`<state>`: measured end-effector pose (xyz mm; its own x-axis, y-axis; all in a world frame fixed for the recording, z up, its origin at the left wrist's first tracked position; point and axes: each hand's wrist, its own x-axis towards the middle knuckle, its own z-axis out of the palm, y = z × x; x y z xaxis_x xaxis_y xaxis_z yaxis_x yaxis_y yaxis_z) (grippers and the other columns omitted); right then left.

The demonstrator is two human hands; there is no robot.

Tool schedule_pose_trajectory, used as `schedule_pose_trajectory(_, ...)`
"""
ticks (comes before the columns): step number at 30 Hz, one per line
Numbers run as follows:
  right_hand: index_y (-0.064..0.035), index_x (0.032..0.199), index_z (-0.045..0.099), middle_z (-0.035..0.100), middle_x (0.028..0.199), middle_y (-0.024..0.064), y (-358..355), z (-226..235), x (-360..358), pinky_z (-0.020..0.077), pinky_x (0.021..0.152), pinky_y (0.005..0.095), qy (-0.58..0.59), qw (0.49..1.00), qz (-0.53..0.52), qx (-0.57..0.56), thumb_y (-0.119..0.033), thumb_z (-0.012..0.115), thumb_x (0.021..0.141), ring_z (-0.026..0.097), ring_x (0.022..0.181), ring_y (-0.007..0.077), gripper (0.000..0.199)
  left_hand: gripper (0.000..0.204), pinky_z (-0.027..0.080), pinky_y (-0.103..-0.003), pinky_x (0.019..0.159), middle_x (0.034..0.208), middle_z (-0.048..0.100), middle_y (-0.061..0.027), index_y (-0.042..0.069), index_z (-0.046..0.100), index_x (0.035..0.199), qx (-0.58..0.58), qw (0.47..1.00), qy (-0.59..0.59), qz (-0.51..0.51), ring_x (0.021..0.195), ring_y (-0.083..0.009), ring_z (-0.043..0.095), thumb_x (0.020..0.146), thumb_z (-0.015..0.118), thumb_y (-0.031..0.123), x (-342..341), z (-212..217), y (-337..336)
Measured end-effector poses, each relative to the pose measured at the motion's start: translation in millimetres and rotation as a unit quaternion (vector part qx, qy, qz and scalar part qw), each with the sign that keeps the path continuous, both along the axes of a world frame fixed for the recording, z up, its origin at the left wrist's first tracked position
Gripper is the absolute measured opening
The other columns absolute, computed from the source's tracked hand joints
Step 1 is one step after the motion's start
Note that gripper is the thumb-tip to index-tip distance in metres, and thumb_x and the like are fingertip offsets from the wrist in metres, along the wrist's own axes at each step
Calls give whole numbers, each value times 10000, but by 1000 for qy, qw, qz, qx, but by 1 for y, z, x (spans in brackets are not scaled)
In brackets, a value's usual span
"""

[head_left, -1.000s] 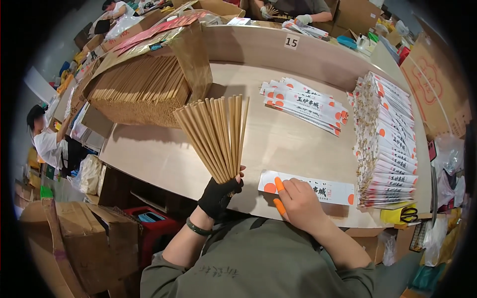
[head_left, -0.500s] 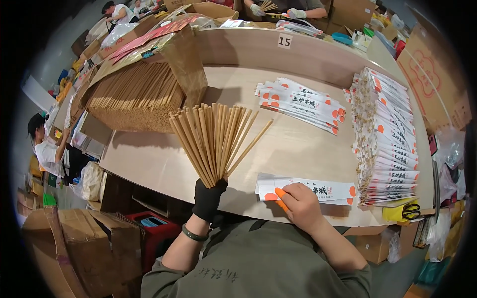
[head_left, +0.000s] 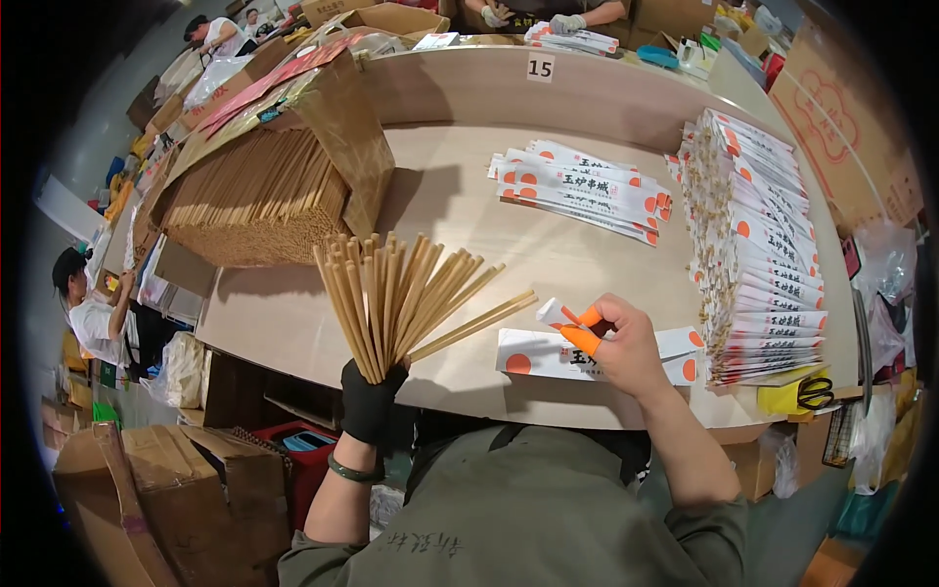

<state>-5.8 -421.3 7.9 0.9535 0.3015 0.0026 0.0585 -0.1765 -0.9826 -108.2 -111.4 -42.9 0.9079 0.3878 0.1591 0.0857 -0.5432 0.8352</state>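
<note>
A fanned bundle of tan wooden sticks (head_left: 396,305) rises over the pale counter (head_left: 455,196), grasped by the fingers of the black-gloved left hand (head_left: 372,401). The right hand (head_left: 631,350) pinches a white-and-orange paper sleeve (head_left: 554,312) between orange-capped fingers (head_left: 581,339), above flat white paper strips (head_left: 533,352). A heap of white sleeves (head_left: 768,254) lies rightward, a brown cardboard box (head_left: 357,142) of sticks leftward.

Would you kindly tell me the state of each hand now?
Left hand: closed around a fanned bundle of wooden sticks.
Right hand: closed, pinching a white paper wrapper.
</note>
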Motion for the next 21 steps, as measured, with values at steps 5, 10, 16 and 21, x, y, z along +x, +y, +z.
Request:
schedule_pose_trajectory(5, 3, 755, 652, 515, 723, 19, -9, 4, 4, 394, 569, 238, -46, 996, 31, -76, -57, 755, 760, 501, 639, 80, 119, 212, 518, -334, 682, 873, 701, -130, 10, 668, 914, 25, 999, 27, -20, 802, -235, 689, 780, 745, 155, 0, 12, 8)
schedule_pose_trajectory(10, -31, 763, 665, 557, 735, 71, -8, -2, 11, 432, 565, 295, -391, 882, 83, -249, -105, 749, 737, 559, 662, 191, 115, 234, 530, -324, 672, 851, 682, -98, -7, 638, 960, 135, 987, -10, -88, 769, -197, 669, 764, 747, 63, 16, 20, 13)
schedule_pose_trajectory(16, -35, 906, 641, 595, 811, 86, 50, 2, 12, 454, 676, 372, -479, 833, 113, -255, -86, 656, 731, 581, 753, 262, 183, 262, 509, -280, 746, 955, 634, -45, 18, 598, 1085, -513, 852, -83, -61, 893, -168, 647, 860, 685, 121, 68, 30, -89)
schedule_pose_trajectory(21, -5, 917, 623, 567, 917, 115, 19, -16, -21, 448, 650, 343, -480, 829, 104, -266, -37, 632, 674, 561, 796, 270, 245, 152, 477, -250, 619, 839, 618, -24, 24, 622, 984, -331, 942, -35, -28, 740, -116, 608, 856, 625, 106, 66, 3, -47)
